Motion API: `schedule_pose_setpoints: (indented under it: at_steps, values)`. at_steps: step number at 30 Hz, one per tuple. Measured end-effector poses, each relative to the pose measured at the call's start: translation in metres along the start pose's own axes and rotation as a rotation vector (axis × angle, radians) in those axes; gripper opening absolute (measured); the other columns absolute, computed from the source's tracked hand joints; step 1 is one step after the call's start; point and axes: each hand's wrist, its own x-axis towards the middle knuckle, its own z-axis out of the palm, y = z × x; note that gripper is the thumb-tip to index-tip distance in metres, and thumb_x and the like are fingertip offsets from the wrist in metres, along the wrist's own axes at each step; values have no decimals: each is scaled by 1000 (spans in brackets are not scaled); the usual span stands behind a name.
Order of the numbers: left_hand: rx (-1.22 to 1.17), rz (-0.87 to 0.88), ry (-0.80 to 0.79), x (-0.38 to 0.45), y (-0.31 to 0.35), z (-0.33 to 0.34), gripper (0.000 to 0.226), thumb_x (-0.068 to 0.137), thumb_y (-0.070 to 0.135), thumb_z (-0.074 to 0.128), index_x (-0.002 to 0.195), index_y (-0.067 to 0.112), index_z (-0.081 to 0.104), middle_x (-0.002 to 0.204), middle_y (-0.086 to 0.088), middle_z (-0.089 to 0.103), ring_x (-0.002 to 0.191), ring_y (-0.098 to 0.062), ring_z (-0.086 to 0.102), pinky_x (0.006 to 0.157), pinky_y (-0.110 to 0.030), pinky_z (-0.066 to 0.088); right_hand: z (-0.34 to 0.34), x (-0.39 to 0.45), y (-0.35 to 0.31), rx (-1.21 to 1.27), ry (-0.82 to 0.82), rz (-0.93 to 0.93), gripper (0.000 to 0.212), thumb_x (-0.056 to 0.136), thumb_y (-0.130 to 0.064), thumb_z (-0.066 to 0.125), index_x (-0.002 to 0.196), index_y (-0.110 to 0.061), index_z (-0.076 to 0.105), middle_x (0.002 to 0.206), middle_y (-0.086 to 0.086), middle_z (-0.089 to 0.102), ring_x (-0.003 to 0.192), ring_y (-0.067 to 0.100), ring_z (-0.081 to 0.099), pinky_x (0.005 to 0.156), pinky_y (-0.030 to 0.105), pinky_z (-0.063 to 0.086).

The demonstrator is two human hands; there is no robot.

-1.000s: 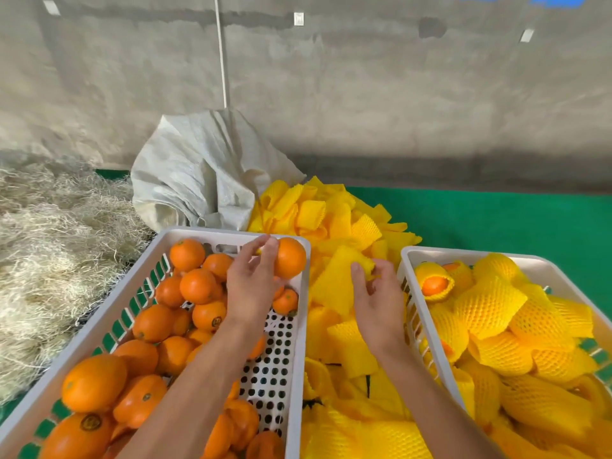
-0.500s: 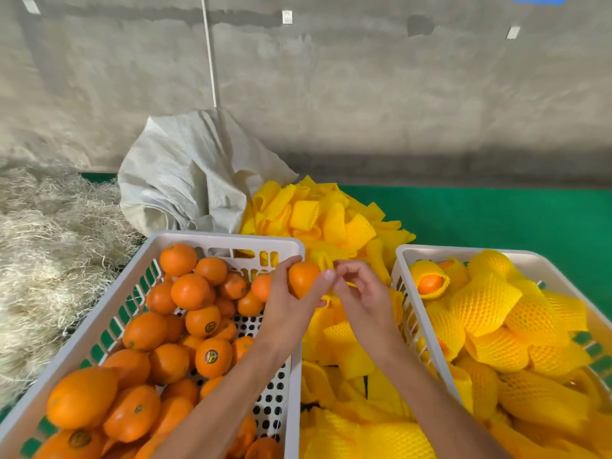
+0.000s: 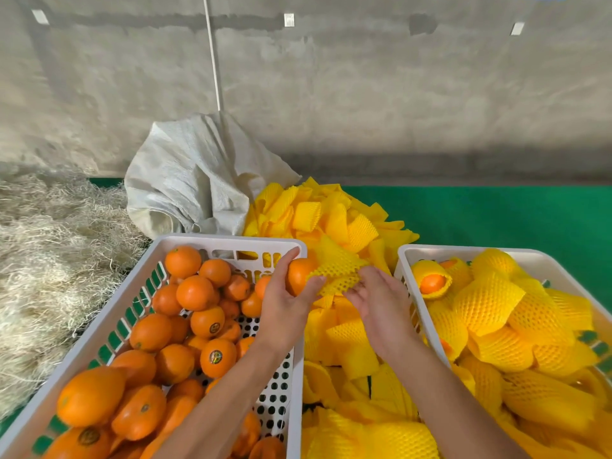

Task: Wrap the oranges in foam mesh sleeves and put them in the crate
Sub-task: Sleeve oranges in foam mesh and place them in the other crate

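My left hand [image 3: 284, 299] grips a bare orange [image 3: 298, 274] above the right rim of the left crate [image 3: 225, 241], which holds several loose oranges [image 3: 195, 293]. A yellow foam mesh sleeve [image 3: 334, 271] lies stretched against the orange's right side. My right hand [image 3: 377, 303] holds the sleeve's right end, fingers partly under it. The right crate [image 3: 405, 260] is filled with several sleeved oranges [image 3: 486, 303].
A loose heap of yellow sleeves [image 3: 331, 220] fills the gap between the crates and piles up behind them. A crumpled white sack [image 3: 195, 180] stands behind the left crate. Straw [image 3: 56, 253] lies at the left, green matting [image 3: 496, 217] at the right.
The sleeve has come up from under my hands and now spreads over the orange's right side. Both hands stay between the crates, the right one lower and more spread out.
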Motion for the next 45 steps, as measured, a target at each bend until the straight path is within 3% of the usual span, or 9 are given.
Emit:
schedule_pose_setpoints:
  at_steps: [3, 7, 16, 23, 26, 29, 33, 36, 45]
  values:
    - [-214, -173, 91, 3, 4, 1, 62, 93, 19, 75, 147, 17, 45, 130, -15, 65, 107, -25, 74, 82, -38, 64, 3, 0, -11, 367, -56, 333, 28, 105, -11, 51, 129, -2, 63, 121, 16, 73, 106, 23, 72, 79, 31, 61]
    - [-507, -317, 57, 6, 12, 0, 53, 88, 24, 75, 132, -2, 60, 127, -24, 69, 112, -32, 71, 79, -36, 65, 4, -1, -16, 320, -138, 473, 25, 104, -20, 55, 122, -7, 66, 106, 10, 78, 80, 16, 75, 61, 25, 60]
    - [-765, -487, -159, 2, 16, 1, 43, 94, 33, 61, 125, 4, 65, 120, -19, 71, 95, -25, 75, 69, -32, 63, -6, 2, -21, 321, -178, 426, 52, 88, -36, 68, 135, -14, 62, 127, 10, 73, 121, 27, 67, 100, 39, 54]
    - [-786, -525, -134, 3, 18, -5, 37, 88, 31, 66, 114, 6, 62, 95, -13, 70, 70, -18, 66, 51, -26, 55, -1, 3, -17, 374, -117, 406, 44, 99, -34, 63, 137, -11, 60, 125, 11, 73, 112, 24, 72, 89, 36, 61]
    - [-752, -504, -154, 4, 16, -3, 39, 89, 28, 67, 120, 5, 63, 108, -15, 71, 84, -22, 67, 58, -28, 58, -2, 2, -19, 444, -158, 475, 48, 97, -37, 65, 135, -8, 63, 123, 15, 74, 99, 23, 77, 70, 32, 64]
    - [-697, -467, -186, 4, 15, 1, 42, 96, 28, 61, 131, 5, 62, 131, -16, 68, 113, -29, 66, 86, -36, 62, -4, -1, -23, 406, -297, 478, 56, 93, -48, 70, 135, -12, 66, 134, 15, 69, 118, 27, 70, 81, 35, 63]
    - [-704, -441, -167, 8, 15, 1, 50, 102, 30, 47, 138, -2, 56, 140, -24, 61, 122, -34, 62, 90, -42, 58, -5, 0, -26, 358, -409, 366, 55, 83, -45, 84, 129, -17, 72, 139, 13, 65, 125, 28, 65, 88, 35, 61]
    - [-759, -473, -154, 8, 13, 2, 52, 101, 24, 37, 143, -4, 51, 144, -26, 57, 133, -40, 53, 101, -49, 53, -3, -1, -25, 388, -401, 341, 41, 92, -39, 72, 126, -16, 74, 140, 13, 65, 124, 25, 67, 88, 32, 61]
    - [-572, -385, -273, -1, 11, 10, 49, 94, 21, 70, 141, 13, 59, 134, -21, 64, 110, -29, 65, 88, -37, 60, 0, -6, -14, 463, -389, 382, 36, 92, -30, 58, 107, -7, 81, 118, 16, 75, 101, 24, 76, 74, 31, 62]
